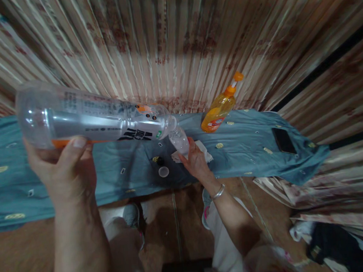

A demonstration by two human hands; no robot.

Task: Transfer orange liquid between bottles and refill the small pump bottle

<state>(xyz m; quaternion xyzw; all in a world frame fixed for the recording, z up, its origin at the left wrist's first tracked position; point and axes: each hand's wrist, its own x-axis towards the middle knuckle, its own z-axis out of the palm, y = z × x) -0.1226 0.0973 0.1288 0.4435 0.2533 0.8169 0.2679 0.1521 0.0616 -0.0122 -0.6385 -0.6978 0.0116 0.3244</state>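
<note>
My left hand (65, 166) grips a large clear plastic bottle (95, 117) near its base and holds it tipped almost level, mouth to the right. Its neck meets the mouth of a small clear bottle (180, 141), which my right hand (196, 162) holds upright over the blue cloth (249, 156). A white tissue (203, 150) lies under and behind that hand. Two loose caps, one dark (160, 160) and one clear (163, 171), rest on the cloth just left of the right hand.
An orange pump bottle (219, 110) stands at the back of the cloth. A black phone (283, 141) lies flat towards its right end. Striped curtains hang behind and on the right. Bundled cloth (330, 237) lies on the floor at lower right.
</note>
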